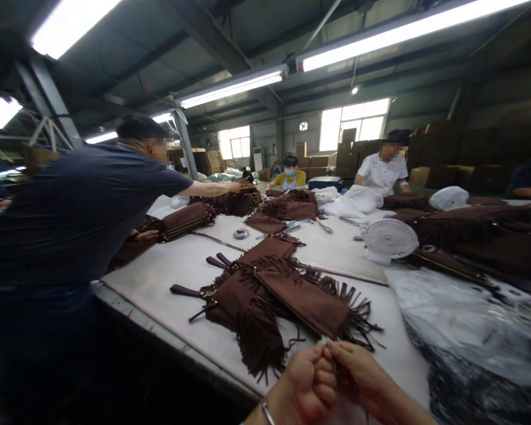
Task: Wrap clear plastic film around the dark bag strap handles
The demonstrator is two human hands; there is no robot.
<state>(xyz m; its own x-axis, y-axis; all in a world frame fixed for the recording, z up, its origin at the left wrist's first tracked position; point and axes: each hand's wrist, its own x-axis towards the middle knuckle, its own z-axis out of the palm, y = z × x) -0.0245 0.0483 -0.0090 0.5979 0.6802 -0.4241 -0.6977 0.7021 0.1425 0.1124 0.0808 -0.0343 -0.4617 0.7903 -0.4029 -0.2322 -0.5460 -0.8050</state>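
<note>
My left hand is curled into a loose fist at the bottom middle, a bracelet on its wrist. My right hand meets it fingertip to fingertip, both pinching something thin that I cannot make out. Just beyond them lies a pile of brown suede fringed bags on the white table. The nearest bag has its fringe hanging toward my hands.
A person in a dark shirt stands at the left, reaching over more brown bags. Two other workers sit at the far end. A small white fan stands on the table. Clear plastic bags lie at the right. Scissors lie mid-table.
</note>
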